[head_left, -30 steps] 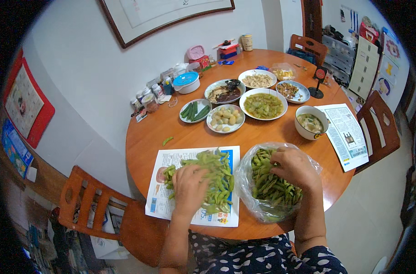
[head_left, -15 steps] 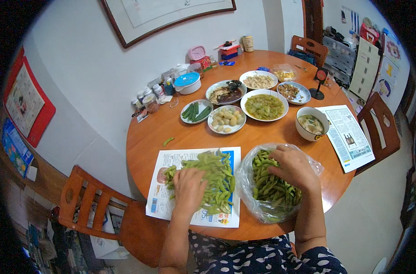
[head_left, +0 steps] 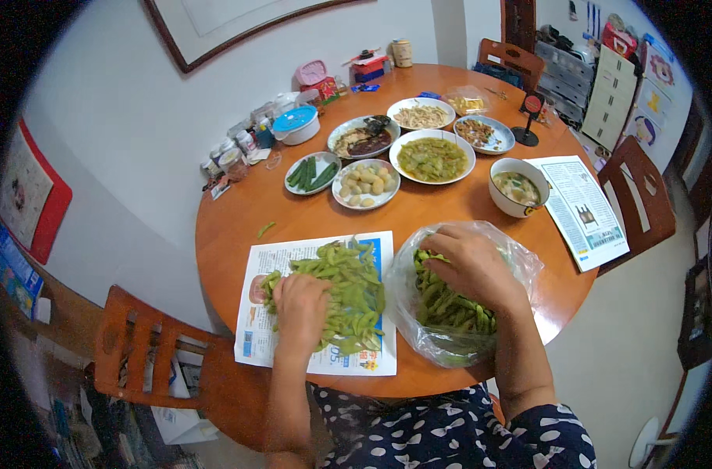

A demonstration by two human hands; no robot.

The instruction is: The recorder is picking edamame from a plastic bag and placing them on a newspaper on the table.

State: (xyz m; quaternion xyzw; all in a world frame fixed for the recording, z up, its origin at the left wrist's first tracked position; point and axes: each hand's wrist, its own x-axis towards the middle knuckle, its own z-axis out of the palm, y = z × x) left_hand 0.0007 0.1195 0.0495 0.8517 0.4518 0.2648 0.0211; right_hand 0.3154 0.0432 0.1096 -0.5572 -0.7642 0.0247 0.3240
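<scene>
A heap of green soybean pods (head_left: 348, 301) lies spread over a newspaper sheet (head_left: 250, 359) at the table's near side. At the heap's left edge rests my left hand (head_left: 299, 309), fingers loosely bent over the pods and apart; their tips are partly hidden. To the right, a clear plastic bag (head_left: 516, 254) lies with its mouth open, full of darker pods (head_left: 453, 305). My right hand (head_left: 473, 262) reaches over the bag's opening, thumb and fingers apart, tips down at the pods. I see no pod gripped in either hand.
Dishes of food stand beyond: cucumber pieces (head_left: 313, 173), pale round pieces (head_left: 365, 184), a green stew (head_left: 431, 160) and a soup bowl (head_left: 518, 187). A single pod (head_left: 267, 229) lies apart. Another newspaper (head_left: 582, 211) overhangs the right edge. A wooden chair (head_left: 157, 352) stands at left.
The whole view has shifted slightly, so the table sits further left and higher. My right hand has moved a little left over the bag. My left hand stays at the heap.
</scene>
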